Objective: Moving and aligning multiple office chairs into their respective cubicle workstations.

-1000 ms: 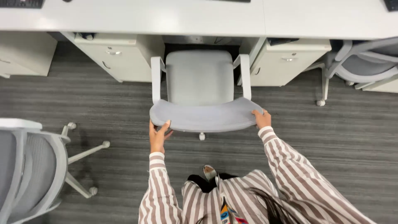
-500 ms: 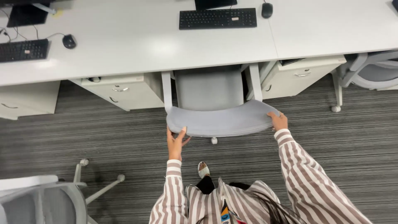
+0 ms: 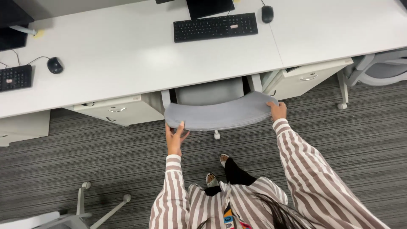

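Observation:
A grey office chair (image 3: 216, 112) stands pushed under the white desk (image 3: 127, 63), its seat mostly hidden and its curved backrest top facing me. My left hand (image 3: 174, 138) rests against the left end of the backrest with fingers spread. My right hand (image 3: 277, 110) grips the right end of the backrest. Both arms wear brown-and-white striped sleeves.
A black keyboard (image 3: 215, 26) and mouse (image 3: 266, 13) lie on the desk, with another keyboard (image 3: 15, 77) and mouse (image 3: 54, 65) at left. White drawer units (image 3: 114, 110) (image 3: 305, 78) flank the chair. A second chair (image 3: 373, 68) is at right, a chair base (image 3: 85, 205) at lower left.
The chair has rolled forward under the desk with both hands on its backrest. My view has tilted up, so the desk top and keyboards now show.

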